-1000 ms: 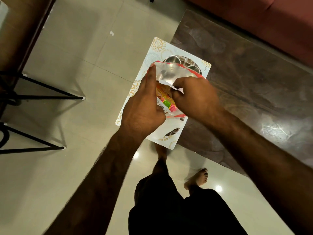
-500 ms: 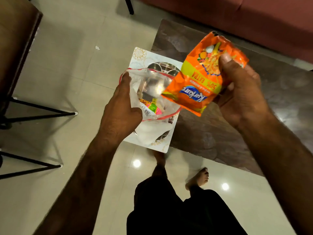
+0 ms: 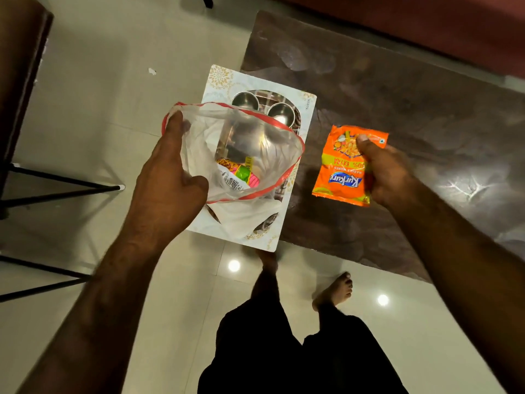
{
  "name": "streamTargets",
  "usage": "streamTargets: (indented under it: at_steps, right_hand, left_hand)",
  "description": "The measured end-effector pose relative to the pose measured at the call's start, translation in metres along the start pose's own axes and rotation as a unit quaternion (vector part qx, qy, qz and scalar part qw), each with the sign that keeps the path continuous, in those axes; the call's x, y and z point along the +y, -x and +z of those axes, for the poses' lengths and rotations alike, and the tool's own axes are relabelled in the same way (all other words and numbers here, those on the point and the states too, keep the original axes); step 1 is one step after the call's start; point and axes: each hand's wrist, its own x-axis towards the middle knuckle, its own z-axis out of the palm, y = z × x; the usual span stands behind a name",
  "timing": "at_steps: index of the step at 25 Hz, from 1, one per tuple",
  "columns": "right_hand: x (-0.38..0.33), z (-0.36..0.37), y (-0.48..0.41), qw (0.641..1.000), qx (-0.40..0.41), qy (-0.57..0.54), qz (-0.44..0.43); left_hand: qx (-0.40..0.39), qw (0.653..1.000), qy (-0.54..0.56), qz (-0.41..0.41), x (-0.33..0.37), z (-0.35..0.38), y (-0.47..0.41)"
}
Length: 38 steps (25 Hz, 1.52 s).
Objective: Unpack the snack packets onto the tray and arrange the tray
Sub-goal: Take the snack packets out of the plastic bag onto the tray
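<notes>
Orange packet (image 3: 345, 169) pinched in right hand (image 3: 389, 174), at 3 o'clock from clear bag (image 3: 244, 155); left hand (image 3: 167, 189) grips bag's rim.

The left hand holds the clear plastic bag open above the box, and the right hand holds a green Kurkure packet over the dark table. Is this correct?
Not quite: the head view shows that the Kurkure packet in the right hand is orange, not green. The rest is correct: the left hand holds the clear plastic bag open above the box, and the packet is over the dark table.
</notes>
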Motion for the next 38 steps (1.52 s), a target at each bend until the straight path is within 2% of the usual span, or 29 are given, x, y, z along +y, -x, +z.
streamTargets:
  at_steps: [3,7,12,15,17,20,23,29,32,35,36,38]
  right_hand:
    - [0.026,0.012,-0.036,0.998,-0.005,0.049,0.045]
    - [0.054,0.032,-0.072,0.994,-0.013,0.062,0.087]
    - [0.065,0.049,-0.102,0.994,0.000,0.077,0.074]
    - [0.062,0.053,-0.109,0.994,-0.028,0.081,0.073]
    - [0.058,0.049,-0.104,0.989,-0.012,0.142,0.027]
    - [0.053,0.033,-0.089,0.968,0.052,0.231,-0.080]
    - [0.041,0.017,-0.056,0.969,0.038,0.209,-0.123]
    - [-0.027,0.012,0.056,0.945,-0.041,0.180,-0.270]
    - [-0.059,0.030,0.111,0.914,-0.153,0.174,-0.333]
    - [-0.072,0.070,0.142,0.863,-0.269,0.256,-0.342]
    - [-0.070,0.087,0.143,0.835,-0.292,0.318,-0.342]
    - [-0.061,0.123,0.139,0.727,-0.313,0.498,-0.354]
  left_hand:
    - [0.005,1.000,0.009,0.004,-0.009,0.002,0.000]
    - [0.013,1.000,-0.008,0.018,-0.016,0.002,-0.003]
    - [0.019,1.000,0.011,0.019,-0.012,0.002,-0.003]
    - [0.017,1.000,0.004,0.016,-0.010,0.004,-0.004]
    - [0.016,1.000,0.010,0.014,-0.009,0.004,-0.004]
    - [0.014,1.000,0.008,0.017,-0.008,0.007,-0.004]
    - [0.016,1.000,0.012,0.020,-0.004,0.010,-0.003]
    - [0.021,0.998,0.048,0.021,-0.001,0.012,0.003]
    - [0.017,0.999,0.039,0.013,0.000,0.012,0.007]
    - [0.011,0.999,0.040,0.022,0.001,0.012,0.010]
    - [0.010,0.999,0.041,0.025,0.000,0.012,0.011]
    - [0.006,0.998,0.044,0.033,0.000,0.013,0.012]
